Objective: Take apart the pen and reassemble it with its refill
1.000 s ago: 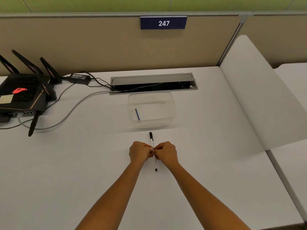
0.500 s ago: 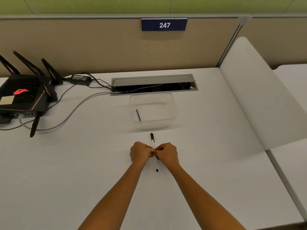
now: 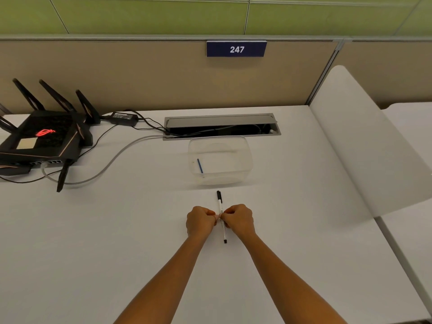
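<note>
A slim white pen (image 3: 219, 202) with a black cap at its far end and a black plug at its near end lies lengthwise on the white desk, pointing away from me. My left hand (image 3: 200, 221) and my right hand (image 3: 239, 220) both pinch the pen's middle from either side, fingers curled, thumbs meeting on the barrel. The barrel's middle is hidden by my fingertips. A blue refill (image 3: 200, 165) lies inside a clear plastic tub (image 3: 243, 174) just beyond the pen.
A black router (image 3: 44, 139) with antennas sits at the far left, with a grey cable (image 3: 109, 163) and black wires running to a metal cable hatch (image 3: 222, 121). A beige partition stands behind. A white curved panel (image 3: 364, 146) rises at the right.
Both hands stay clamped on the pen's middle, and the pen has barely shifted on the desk. The camera view has tilted slightly.
</note>
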A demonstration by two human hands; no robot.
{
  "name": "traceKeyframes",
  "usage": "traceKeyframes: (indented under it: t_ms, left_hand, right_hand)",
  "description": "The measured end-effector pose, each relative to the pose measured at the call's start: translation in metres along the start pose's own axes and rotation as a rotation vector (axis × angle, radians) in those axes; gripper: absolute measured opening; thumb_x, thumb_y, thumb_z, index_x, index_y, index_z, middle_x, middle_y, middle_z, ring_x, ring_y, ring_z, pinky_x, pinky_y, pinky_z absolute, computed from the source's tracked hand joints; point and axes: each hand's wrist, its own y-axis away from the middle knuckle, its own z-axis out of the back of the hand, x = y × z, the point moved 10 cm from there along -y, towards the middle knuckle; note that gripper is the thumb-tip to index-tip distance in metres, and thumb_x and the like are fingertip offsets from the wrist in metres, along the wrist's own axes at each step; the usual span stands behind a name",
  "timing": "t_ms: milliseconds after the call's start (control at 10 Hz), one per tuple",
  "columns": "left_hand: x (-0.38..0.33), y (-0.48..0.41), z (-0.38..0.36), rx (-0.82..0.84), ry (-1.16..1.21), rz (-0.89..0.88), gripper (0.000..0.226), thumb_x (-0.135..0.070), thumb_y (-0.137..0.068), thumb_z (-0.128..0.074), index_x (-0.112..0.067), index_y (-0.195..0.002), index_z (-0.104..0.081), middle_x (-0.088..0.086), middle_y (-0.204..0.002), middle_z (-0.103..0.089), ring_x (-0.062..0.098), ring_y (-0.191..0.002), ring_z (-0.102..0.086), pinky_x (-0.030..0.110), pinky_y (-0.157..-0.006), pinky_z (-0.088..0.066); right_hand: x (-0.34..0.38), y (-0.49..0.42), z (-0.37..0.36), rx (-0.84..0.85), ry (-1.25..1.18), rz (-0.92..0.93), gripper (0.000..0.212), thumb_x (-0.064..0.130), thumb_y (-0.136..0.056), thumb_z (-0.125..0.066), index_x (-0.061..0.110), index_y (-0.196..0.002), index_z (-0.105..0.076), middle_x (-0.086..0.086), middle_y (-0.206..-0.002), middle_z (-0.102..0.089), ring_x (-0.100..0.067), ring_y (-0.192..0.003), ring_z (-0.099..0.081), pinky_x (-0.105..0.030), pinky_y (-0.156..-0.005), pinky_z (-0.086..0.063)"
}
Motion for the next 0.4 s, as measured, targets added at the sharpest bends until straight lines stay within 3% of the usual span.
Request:
traceKeyframes:
  t_ms: [200, 400]
  left_hand:
    - [-0.004, 0.010, -0.002, 0.021, -0.062, -0.073, 0.032, -0.027, -0.089, -0.064, -0.011, -0.116, -0.070, 0.007, -0.117, -0.070, 0.022, -0.109, -0.064, 0.029, -0.088, -0.048]
    - [-0.014, 0.023, 0.000, -0.010, -0.091, -0.148, 0.039, -0.027, -0.093, -0.059, -0.011, -0.129, -0.061, 0.006, -0.127, -0.065, 0.020, -0.115, -0.061, 0.029, -0.095, -0.046]
  right_hand:
    - [0.001, 0.004, 0.002, -0.002, 0.014, 0.008, 0.021, 0.023, -0.078, -0.074, 0.002, -0.082, -0.073, -0.013, -0.078, -0.073, -0.030, -0.076, -0.070, -0.044, -0.078, -0.059]
    - [0.011, 0.008, 0.009, -0.059, 0.046, 0.060, 0.026, 0.028, -0.079, -0.071, 0.006, -0.092, -0.072, -0.008, -0.087, -0.073, -0.023, -0.077, -0.069, -0.037, -0.078, -0.058]
